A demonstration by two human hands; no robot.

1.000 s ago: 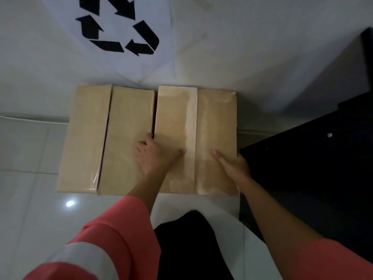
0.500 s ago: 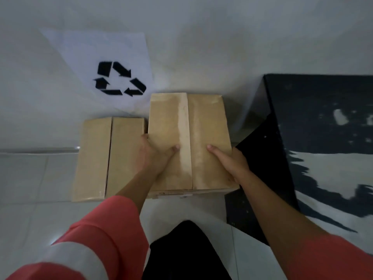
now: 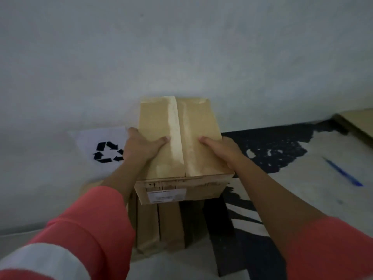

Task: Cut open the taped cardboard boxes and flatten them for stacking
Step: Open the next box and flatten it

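Head view, dim light.

- Taped cardboard box (image 3: 159,120): held up off the floor in front of the pale wall (image 3: 181,47), centre frame, long axis running away from the camera. The top flaps are closed, with a clear tape strip (image 3: 175,136) running along the middle seam. A white label (image 3: 166,196) is on the near end face; its print is too blurred to read.
- Left hand (image 3: 141,150): clamped on the box's left edge. The thumb lies flat on the top panel, and the fingers wrap down the left side, mostly hidden.
- Right hand (image 3: 220,152): clamped on the right edge in the same way, thumb on the top panel and fingers over the side. The two hands sit opposite each other, one on either side of the tape.
- Second cardboard box (image 3: 159,229): on the floor directly below the held one, top seam visible. I cannot tell whether the two boxes touch.
- Both forearms are bare. Coral sleeves (image 3: 90,229) are pushed up, and the left one has a grey band.
- White sheet with a black recycling symbol (image 3: 105,151): on the wall to the left of the box, partly behind the left hand.
- Black-and-white patterned surface (image 3: 282,146): to the right of the box. A blue pen-shaped item (image 3: 343,172) lies on it, well apart from the box. More cardboard (image 3: 359,122) is at the far right edge.
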